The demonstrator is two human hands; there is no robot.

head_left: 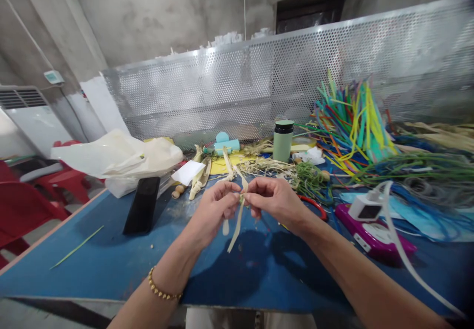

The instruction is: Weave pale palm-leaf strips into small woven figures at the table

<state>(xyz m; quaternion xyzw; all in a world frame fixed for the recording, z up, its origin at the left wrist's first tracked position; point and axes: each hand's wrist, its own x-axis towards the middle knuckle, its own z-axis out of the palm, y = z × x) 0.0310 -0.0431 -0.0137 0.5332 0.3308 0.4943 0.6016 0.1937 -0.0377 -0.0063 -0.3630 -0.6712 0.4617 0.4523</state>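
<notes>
My left hand [217, 204] and my right hand [276, 201] meet over the middle of the table, fingertips nearly touching. Both pinch a pale, dry plant-fibre strip [237, 226], whose tail hangs down between them. Its upper ends stick up behind the fingers, and a small greenish knot-like spot shows at the pinch. How the strip is folded there is partly hidden by the fingers. Just beyond the hands lie dried, husk-like pieces [198, 181] and a tangle of straw-coloured fibres [272, 166].
A black phone [141, 205] leans by a plastic bag [126, 159] at left. A thin green strip [77, 247] lies on the blue table [111, 274]. Behind stands a green tumbler [283, 142]. Rightward are colourful strips [355, 122], red-handled scissors [314, 205] and a purple power strip [374, 237] with cable.
</notes>
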